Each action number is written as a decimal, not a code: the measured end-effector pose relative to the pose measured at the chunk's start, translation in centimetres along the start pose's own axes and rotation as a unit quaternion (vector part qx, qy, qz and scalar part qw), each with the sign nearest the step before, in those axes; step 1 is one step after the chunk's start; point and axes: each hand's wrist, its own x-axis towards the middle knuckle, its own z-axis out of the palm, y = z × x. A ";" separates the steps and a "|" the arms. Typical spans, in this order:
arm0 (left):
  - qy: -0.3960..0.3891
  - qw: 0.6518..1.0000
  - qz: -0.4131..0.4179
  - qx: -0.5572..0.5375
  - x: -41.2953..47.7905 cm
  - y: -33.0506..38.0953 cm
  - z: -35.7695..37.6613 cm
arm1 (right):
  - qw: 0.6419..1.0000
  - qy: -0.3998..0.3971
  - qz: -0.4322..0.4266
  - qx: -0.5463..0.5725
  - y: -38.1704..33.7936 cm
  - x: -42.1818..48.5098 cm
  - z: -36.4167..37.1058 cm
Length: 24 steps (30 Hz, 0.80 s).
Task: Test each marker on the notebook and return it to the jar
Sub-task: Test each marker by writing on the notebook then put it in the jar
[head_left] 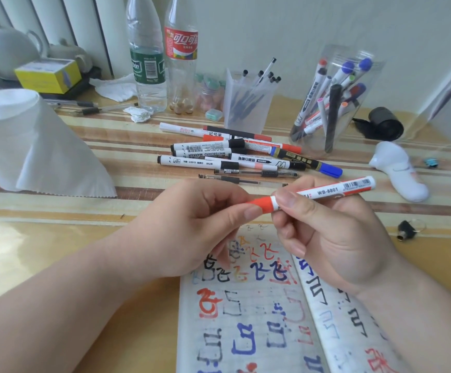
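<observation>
Both hands hold a white marker (pixel 334 190) with a red cap (pixel 262 204) above the open notebook (pixel 259 319). My left hand (pixel 200 227) pinches the red cap. My right hand (pixel 326 235) grips the white barrel just beside the cap, which still sits on the barrel. The notebook pages carry many red, blue and black scribbles. A clear jar (pixel 334 103) with several markers stands at the back right. Between the jar and my hands a pile of loose markers (pixel 232 154) lies on the table.
A frosted cup of pens (pixel 248 103) stands left of the jar. Two plastic bottles (pixel 149 55) are behind the pile. A paper towel roll (pixel 25 141) is at the left, a white object (pixel 399 170) and a black roll (pixel 385 122) at the right.
</observation>
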 end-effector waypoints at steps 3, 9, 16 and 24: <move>0.048 0.997 0.041 0.034 -0.3 0.3 0.4 | 1.000 0.000 0.006 0.020 -0.1 0.0 0.3; 0.111 0.978 0.080 0.157 -0.1 0.2 0.5 | 0.999 0.035 0.023 0.003 0.2 0.4 0.6; 0.141 0.978 0.027 0.154 0.5 0.3 1.1 | 0.989 0.091 -0.054 -0.106 0.3 1.1 0.8; 0.095 0.978 -0.004 0.185 0.7 0.5 1.7 | 0.965 0.131 -0.138 -0.179 -0.9 0.4 0.9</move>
